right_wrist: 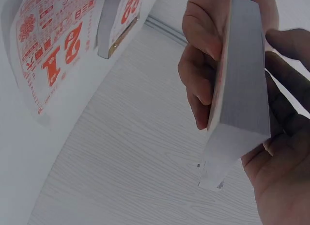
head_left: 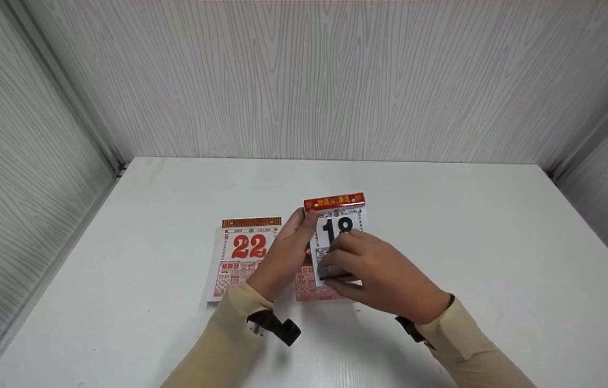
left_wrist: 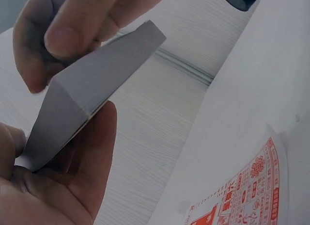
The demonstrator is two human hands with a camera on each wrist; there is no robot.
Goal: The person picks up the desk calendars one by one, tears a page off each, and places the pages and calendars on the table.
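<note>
My left hand (head_left: pixel 284 253) grips the calendar (head_left: pixel 326 237) before the tabletop's far edge (head_left: pixel 336 161); my right hand (head_left: pixel 382 269) touches it (pinching? can't tell).

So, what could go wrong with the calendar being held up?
The 18 tear-off calendar might rip or crease, because the right hand curls over its front. It might also slip: the left hand holds it up above the loose 21 calendar page, which could get crumpled.

On my held calendar (head_left: pixel 327 233), black numerals sit on white beneath a red, yellow-lettered header. Left of the held calendar, a second calendar (head_left: pixel 241 257) wears red print on white; beneath the held calendar, a white sheet (head_left: pixel 317 292) bears red print too.
</note>
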